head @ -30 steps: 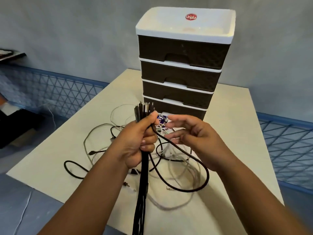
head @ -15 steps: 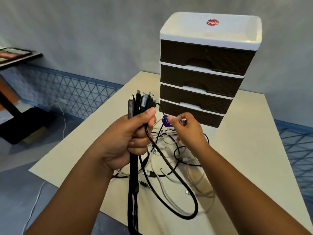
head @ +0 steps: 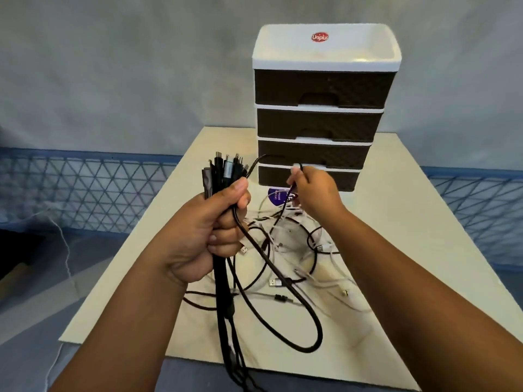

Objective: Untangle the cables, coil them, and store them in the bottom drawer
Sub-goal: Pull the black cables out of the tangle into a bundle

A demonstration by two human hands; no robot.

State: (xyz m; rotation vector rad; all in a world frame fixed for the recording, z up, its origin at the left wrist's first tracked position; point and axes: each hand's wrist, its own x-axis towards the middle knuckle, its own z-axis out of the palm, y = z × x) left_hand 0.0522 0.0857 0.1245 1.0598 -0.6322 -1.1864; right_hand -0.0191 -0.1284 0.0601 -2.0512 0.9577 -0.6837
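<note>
Left hand [head: 210, 236] grips black cable bundle [head: 223, 176] (plugs up); right hand [head: 314, 193] pinches thin dark cable [head: 291, 193].

The drawer unit [head: 322, 108] stands at the rear of the surface [head: 396, 222]. The loose cables [head: 297, 250] lie on the surface in front of the unit. The left hand [head: 209, 233] holds the cable bundle [head: 223, 176] upright, left of the right hand [head: 314, 193], both above the loose cables.

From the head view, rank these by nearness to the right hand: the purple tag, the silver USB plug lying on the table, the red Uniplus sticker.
1. Purple tag, just left of the right hand.
2. Silver USB plug, on the table below it.
3. Red Uniplus sticker, atop the drawer unit, farthest.
</note>
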